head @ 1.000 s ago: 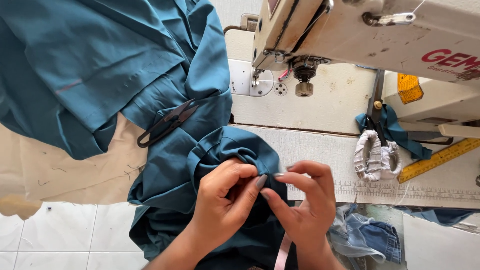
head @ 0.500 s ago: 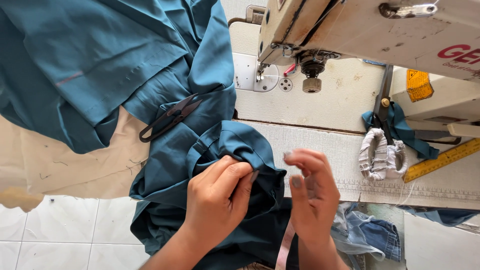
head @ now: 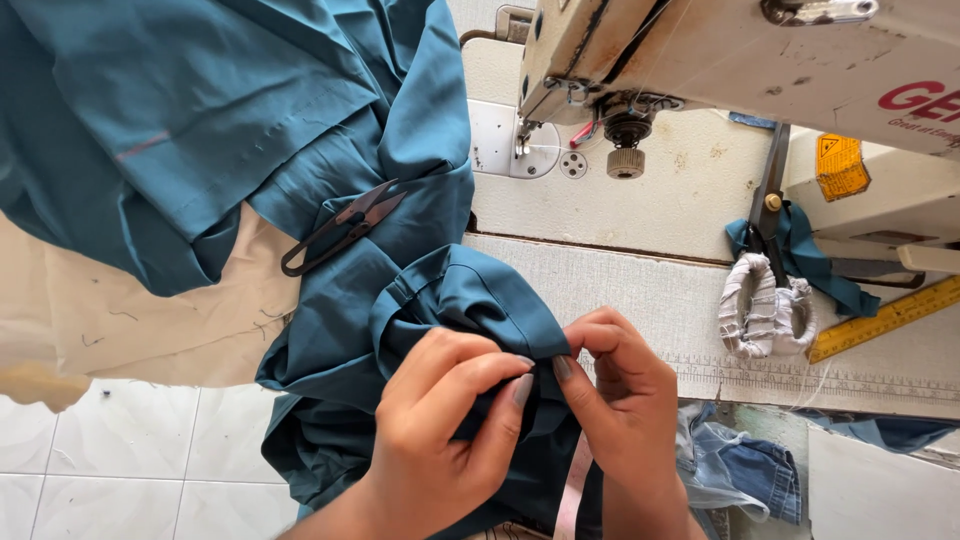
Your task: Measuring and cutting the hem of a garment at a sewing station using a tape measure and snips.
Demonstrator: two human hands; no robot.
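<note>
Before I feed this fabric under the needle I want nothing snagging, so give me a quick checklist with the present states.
1. Both hands on the fabric: left hand and right hand pinch the teal fabric: ok.
2. Needle area free of fabric: ok.
3. Thread snips off the fabric: not ok, they lie on it.
4. Needle threaded: cannot tell.
5. Yellow ruler away from the hands: ok.
</note>
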